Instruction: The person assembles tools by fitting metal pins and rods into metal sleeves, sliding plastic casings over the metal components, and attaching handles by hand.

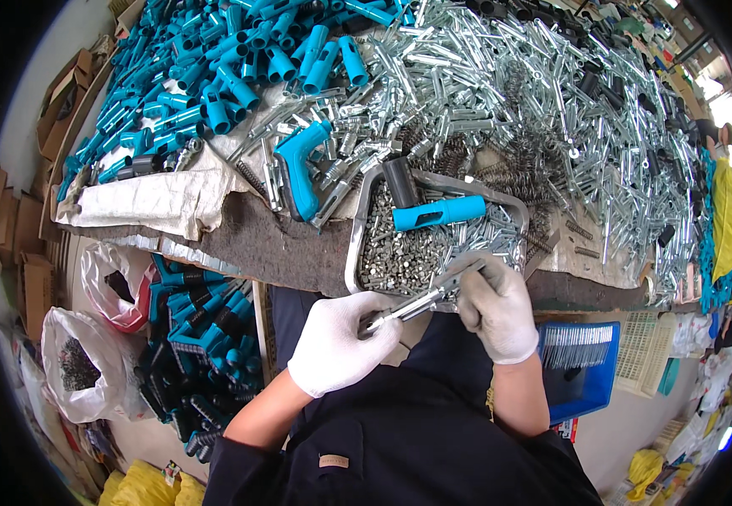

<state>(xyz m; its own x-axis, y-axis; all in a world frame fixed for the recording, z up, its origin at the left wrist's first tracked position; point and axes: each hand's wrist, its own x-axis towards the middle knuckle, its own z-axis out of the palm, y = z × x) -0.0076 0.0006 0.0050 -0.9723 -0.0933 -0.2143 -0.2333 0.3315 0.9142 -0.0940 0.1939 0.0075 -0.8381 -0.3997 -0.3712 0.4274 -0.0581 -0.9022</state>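
My left hand point(339, 342), in a white glove, grips the near end of a slim shiny metal rod assembly point(420, 302). My right hand point(497, 305), in a greyish glove, pinches the far end of the same part, just over the near rim of a metal tray point(356, 244). The tray holds many small silver nuts and bolts, a blue plastic tube point(438, 212) and a black tube point(400, 181). A blue pistol-shaped handle point(300, 165) lies on the bench left of the tray.
The bench carries a heap of blue plastic handles point(214, 76) at the far left and a wide spread of silver metal parts and springs point(534, 93). A blue crate point(581, 367) sits at my right. Bags point(83, 358) and more blue parts lie on the floor at my left.
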